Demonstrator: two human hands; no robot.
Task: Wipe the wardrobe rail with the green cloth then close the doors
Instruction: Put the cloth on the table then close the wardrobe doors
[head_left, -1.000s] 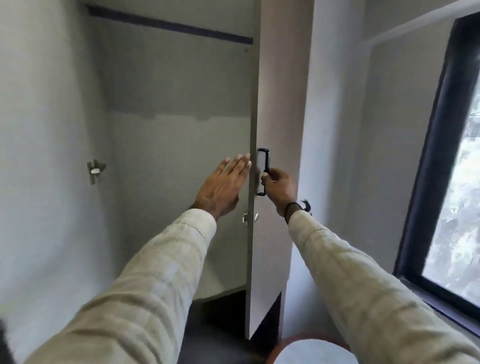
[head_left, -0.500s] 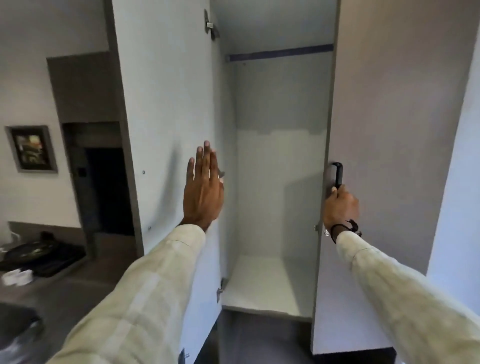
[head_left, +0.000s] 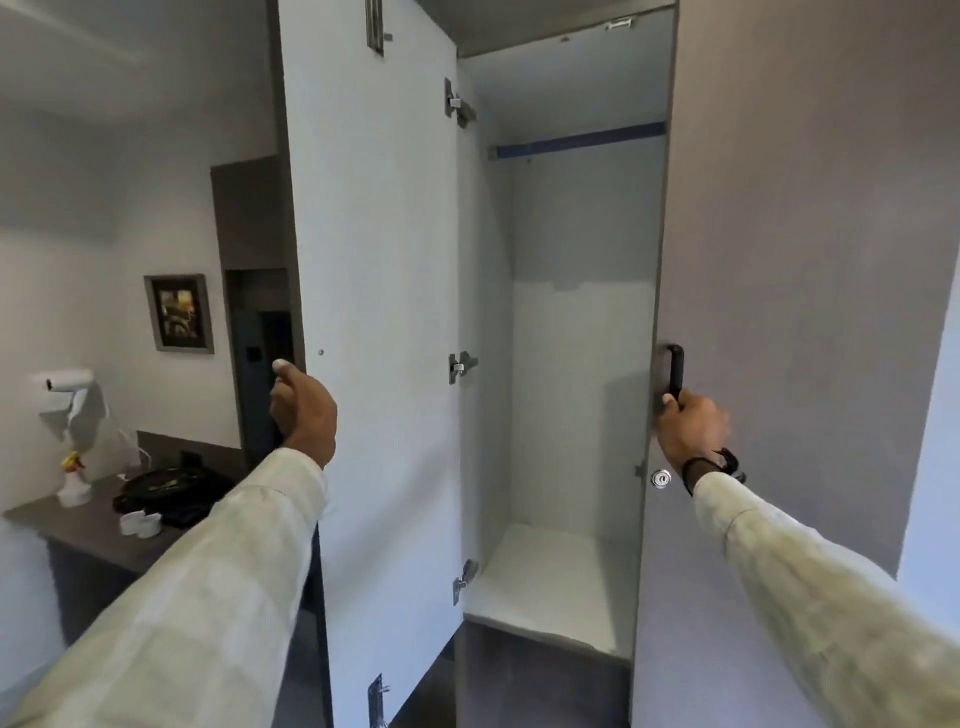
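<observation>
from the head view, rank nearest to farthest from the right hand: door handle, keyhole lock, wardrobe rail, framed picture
1. door handle: in the right hand
2. keyhole lock: just below the hand, same door
3. wardrobe rail: up inside
4. framed picture: far left wall

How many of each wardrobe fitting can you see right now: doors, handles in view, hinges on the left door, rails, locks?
Doors: 2, left door and right door
Handles in view: 1, black handle, held by the right hand
Hinges on the left door: 3
Rails: 1
Locks: 1
Total: 8
</observation>
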